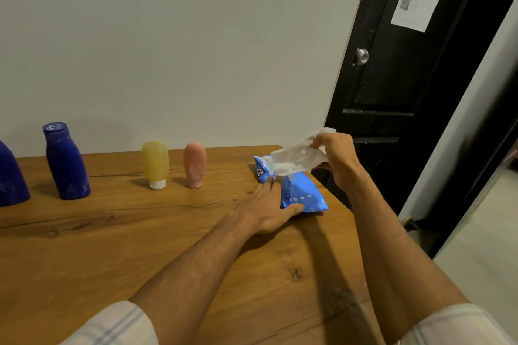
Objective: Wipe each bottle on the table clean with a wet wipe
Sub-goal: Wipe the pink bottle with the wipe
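Along the back of the wooden table [140, 232] stand a row of bottles: a dark blue one cut off at the left edge [9, 176], a blue capped bottle [66, 162], a yellow squeeze tube [155, 164] on its white cap and a pink squeeze tube [194, 164]. A blue wet-wipe pack [304, 194] lies near the table's right corner. My left hand [270, 209] lies flat on the pack with straight fingers, pressing it down. Above the pack, my right hand [335, 158] pinches a white wet wipe [297, 159] whose lower end still reaches into the pack's opening.
A pale wall runs right behind the bottles. A black door [392, 78] with a metal knob [361, 56] stands just past the table's right edge. Bare wood lies between me and the bottles.
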